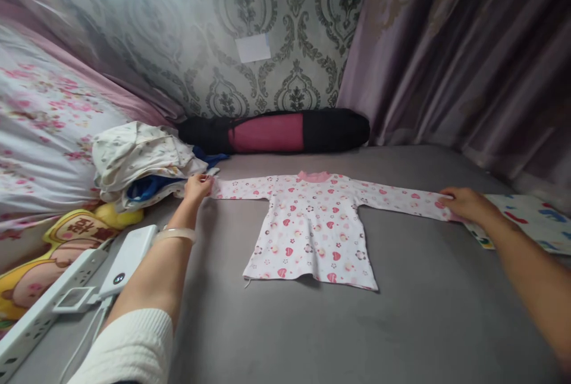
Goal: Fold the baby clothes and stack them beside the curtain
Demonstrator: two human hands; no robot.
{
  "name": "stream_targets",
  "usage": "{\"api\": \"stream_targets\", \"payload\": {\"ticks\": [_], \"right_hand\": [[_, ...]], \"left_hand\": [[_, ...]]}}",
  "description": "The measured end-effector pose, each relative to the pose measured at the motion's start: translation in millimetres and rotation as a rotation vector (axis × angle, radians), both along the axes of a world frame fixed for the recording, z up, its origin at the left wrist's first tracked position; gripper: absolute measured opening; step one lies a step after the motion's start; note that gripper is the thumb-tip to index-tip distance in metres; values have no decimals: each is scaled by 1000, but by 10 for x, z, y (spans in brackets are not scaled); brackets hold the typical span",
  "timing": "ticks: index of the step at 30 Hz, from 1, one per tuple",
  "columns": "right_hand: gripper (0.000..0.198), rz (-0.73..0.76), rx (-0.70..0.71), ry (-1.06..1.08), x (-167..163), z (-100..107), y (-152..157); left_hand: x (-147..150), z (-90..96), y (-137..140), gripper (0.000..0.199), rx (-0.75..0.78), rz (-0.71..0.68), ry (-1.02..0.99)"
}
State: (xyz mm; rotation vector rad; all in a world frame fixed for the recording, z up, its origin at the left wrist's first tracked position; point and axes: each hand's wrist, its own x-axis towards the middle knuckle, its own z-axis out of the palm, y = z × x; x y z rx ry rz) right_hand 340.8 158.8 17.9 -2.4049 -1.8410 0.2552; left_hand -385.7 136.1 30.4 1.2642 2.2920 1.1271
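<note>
Left hand (198, 186) and right hand (469, 205), fingertips drawn together, each pinched a cuff (446, 210) of the shirt (310, 229), spread mid-scene on the grey surface (423, 318). Uneven pulling risked skewing it; the left cuff, near the clothes pile (140, 155), could snag there.

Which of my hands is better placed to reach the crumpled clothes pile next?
Probably the left hand: it holds one sleeve beside the pile, while the right hand is across at the other sleeve.
</note>
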Motion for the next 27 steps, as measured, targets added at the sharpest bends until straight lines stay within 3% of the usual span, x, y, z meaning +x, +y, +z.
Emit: {"api": "stream_targets", "payload": {"ticks": [3, 5, 8, 10, 12, 16, 18, 21, 27], "right_hand": [[38, -28, 8, -149, -115, -37, -88], [35, -37, 46, -245, -209, -58, -153], [30, -30, 223, -332, -420, -82, -227], [30, 39, 386, -286, -637, -96, -253], [28, 227, 481, -153, -914, -114, -270], [25, 689, 449, 71, -1480, -170, -328], [27, 799, 429, 40, -1670, -202, -366], [31, 796, 423, -58, -1806, -237, -394], [34, 807, 389, -185, -1834, -227, -343]], "left_hand": [[229, 78, -77, 36, -141, 87, 330], [522, 148, -179, 39, -88, -11, 420], [1154, 184, -439, 31, -4, -319, 314], [1663, 140, -692, 25, 21, -628, 212], [2182, 62, -990, 22, 24, -886, 155], [3007, -61, -1528, 24, 26, -1226, 283], [3243, -79, -1674, 28, -34, -1261, 399], [3409, -85, -1742, 36, -106, -1226, 527], [3520, -167, -1765, 32, -33, -1234, 763]]}}
